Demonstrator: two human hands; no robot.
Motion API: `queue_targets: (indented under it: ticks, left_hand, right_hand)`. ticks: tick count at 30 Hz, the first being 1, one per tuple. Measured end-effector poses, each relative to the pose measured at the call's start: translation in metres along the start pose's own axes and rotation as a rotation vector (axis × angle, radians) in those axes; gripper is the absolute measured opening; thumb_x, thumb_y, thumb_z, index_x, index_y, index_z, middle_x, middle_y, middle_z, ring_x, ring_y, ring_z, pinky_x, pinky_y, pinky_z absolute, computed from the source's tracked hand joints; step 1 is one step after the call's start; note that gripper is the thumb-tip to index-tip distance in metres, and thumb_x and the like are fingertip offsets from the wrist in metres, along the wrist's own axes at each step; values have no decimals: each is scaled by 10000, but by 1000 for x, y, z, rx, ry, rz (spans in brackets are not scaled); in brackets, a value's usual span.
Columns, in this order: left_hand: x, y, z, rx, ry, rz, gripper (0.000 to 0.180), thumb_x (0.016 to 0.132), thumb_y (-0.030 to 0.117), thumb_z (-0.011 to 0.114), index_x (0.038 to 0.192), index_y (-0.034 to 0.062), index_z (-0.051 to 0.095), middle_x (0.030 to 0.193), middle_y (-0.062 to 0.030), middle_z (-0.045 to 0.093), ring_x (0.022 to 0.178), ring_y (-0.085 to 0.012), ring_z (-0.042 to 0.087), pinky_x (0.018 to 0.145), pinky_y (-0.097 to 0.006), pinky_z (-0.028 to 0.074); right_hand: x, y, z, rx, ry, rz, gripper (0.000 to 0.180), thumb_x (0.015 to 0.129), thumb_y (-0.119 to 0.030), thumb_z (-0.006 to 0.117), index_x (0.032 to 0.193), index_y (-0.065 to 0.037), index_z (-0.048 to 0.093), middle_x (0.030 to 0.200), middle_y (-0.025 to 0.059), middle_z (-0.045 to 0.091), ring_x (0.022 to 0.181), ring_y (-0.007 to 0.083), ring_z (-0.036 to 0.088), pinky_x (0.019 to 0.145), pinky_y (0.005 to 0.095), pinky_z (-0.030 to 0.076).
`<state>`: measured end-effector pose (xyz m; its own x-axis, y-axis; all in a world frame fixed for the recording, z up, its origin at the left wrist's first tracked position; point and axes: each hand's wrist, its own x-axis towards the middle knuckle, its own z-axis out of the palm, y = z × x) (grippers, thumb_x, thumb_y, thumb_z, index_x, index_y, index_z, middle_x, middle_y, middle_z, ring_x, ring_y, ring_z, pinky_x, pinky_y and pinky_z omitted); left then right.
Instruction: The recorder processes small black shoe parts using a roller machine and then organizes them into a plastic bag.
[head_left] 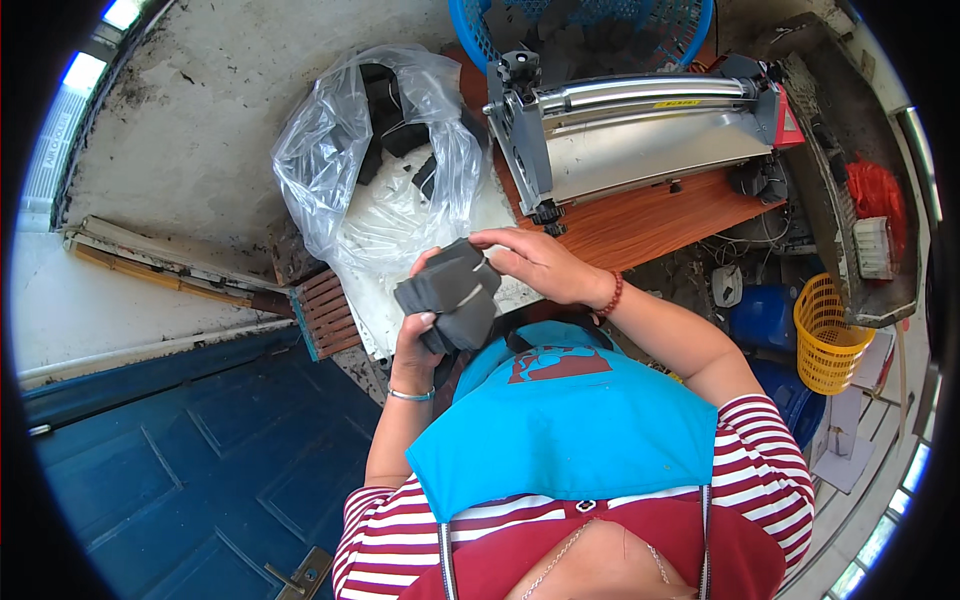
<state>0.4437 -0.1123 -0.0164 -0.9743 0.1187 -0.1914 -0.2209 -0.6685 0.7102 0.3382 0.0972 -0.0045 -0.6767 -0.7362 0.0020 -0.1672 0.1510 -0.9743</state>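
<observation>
My left hand (418, 338) grips a stack of dark grey flat pieces (452, 293) from below, in front of my chest. My right hand (540, 262) rests on the top right of the same stack, fingers curled over its edge. Just beyond the hands lies a clear plastic bag (350, 170) with more dark pieces inside, on a white sheet. A metal roller machine (640, 125) stands on a wooden table (650, 215) to the upper right of my right hand.
A blue mesh basket (590, 25) sits behind the machine. A yellow basket (825, 335) and a blue container (760, 318) stand at the right, a red bag (875, 190) on a ledge. A blue door panel (180, 460) lies at lower left.
</observation>
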Motion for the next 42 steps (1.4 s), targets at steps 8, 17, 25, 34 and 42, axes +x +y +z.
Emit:
queue_targets:
  ticks: [8,17,25,34,42]
  left_hand:
    - [-46,-4,-30,-64,193,80,874,725,502,699,1418,60,401,1301,-177,539,1159,-368,567,887,-599,515]
    - [-97,-21,-51,-85,312,168,889,717,731,644,1343,116,504,1280,-136,568,1177,-339,553,871,-607,505]
    - [-78,-16,-51,-43,225,83,957,674,800,620,1368,157,472,1334,-112,529,1209,-331,526,890,-565,501]
    - [-48,-13,-18,93,146,60,939,740,704,607,1439,120,380,1386,-128,476,1247,-324,486,1046,-506,398]
    - [9,-35,63,-73,-68,-305,1023,565,515,772,1410,90,381,1314,-149,514,1163,-285,566,1000,-398,486]
  right_hand:
    - [166,47,40,-424,336,-321,281,862,-261,624,1036,-41,644,1095,158,594,1030,292,606,864,385,485]
    - [207,122,34,-1508,-49,129,400,942,-220,490,1336,-170,539,1365,171,524,1279,440,443,1011,552,307]
    - [190,60,37,-981,281,-94,677,619,-354,805,1147,-55,504,1072,167,573,1057,339,550,923,476,390]
    - [63,-48,-1,-137,475,-409,918,618,-284,870,1347,-22,378,1227,174,530,1166,322,526,1004,383,412]
    - [-130,-5,-89,75,812,-61,837,715,-263,812,1387,-34,368,1265,112,536,1162,203,531,1005,354,419]
